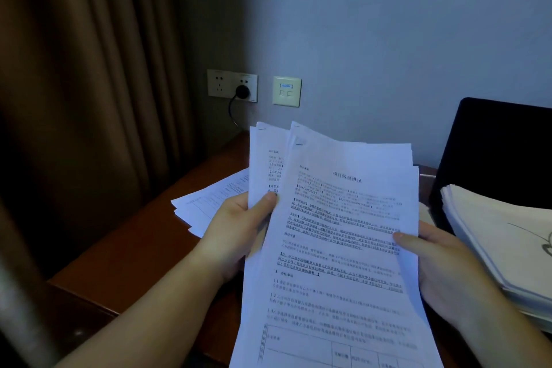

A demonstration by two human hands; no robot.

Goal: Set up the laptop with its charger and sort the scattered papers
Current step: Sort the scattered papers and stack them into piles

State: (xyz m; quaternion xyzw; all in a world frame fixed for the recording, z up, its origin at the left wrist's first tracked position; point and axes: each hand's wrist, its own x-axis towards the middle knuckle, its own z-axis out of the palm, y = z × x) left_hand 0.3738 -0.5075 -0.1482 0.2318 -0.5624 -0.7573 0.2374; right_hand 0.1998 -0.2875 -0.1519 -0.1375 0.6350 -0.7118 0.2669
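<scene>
A dim corner, brown surface [125, 248] under a wall socket [232, 86]. Both hands hold the fanned papers [337, 236] for sorting: left hand [239, 233] grips one edge, right hand [442, 266] the opposite. More sheets [209, 200] lie beyond the left grip.

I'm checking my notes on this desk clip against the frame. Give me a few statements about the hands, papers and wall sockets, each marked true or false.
1. Both hands hold the fanned sheaf of printed papers: the left hand at its left edge, the right hand at its right edge. True.
2. Both wall sockets are unused. False: a black plug with a cord sits in the right socket of the double outlet.
3. More sheets lie on the wooden desk beyond the left hand. True.
4. The held pages are blank. False: the top sheet carries printed text and a table.
5. A thick paper stack sits at the right. True.
</scene>
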